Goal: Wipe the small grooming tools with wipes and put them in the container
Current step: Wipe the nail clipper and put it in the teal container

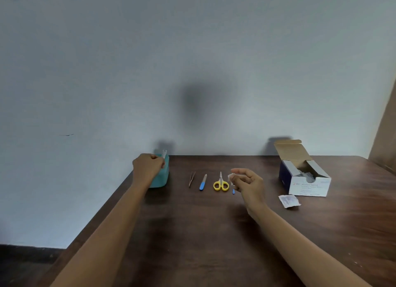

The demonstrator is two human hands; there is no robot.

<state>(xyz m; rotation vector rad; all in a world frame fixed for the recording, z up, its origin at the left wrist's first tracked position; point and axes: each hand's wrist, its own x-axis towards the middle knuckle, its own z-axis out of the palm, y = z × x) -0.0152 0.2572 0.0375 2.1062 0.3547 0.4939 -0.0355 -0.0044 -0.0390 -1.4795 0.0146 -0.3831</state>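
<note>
My left hand [147, 166] holds a small silver metal tool [164, 153] upright over the teal container [161, 177] at the table's back left. My right hand [246, 182] pinches a small white wipe [231, 177] above the table. Between the hands, in a row on the wood, lie brown tweezers [192, 179], a blue-handled nail file [203, 182] and yellow-handled scissors [221, 183]. A small blue-tipped tool [233, 192] lies partly hidden under my right hand.
An open white and blue box of alcohol swabs [304, 175] stands at the back right, with a torn wipe packet [289, 201] in front of it. The dark wooden table [203, 233] meets a pale wall at the back; its left edge runs diagonally.
</note>
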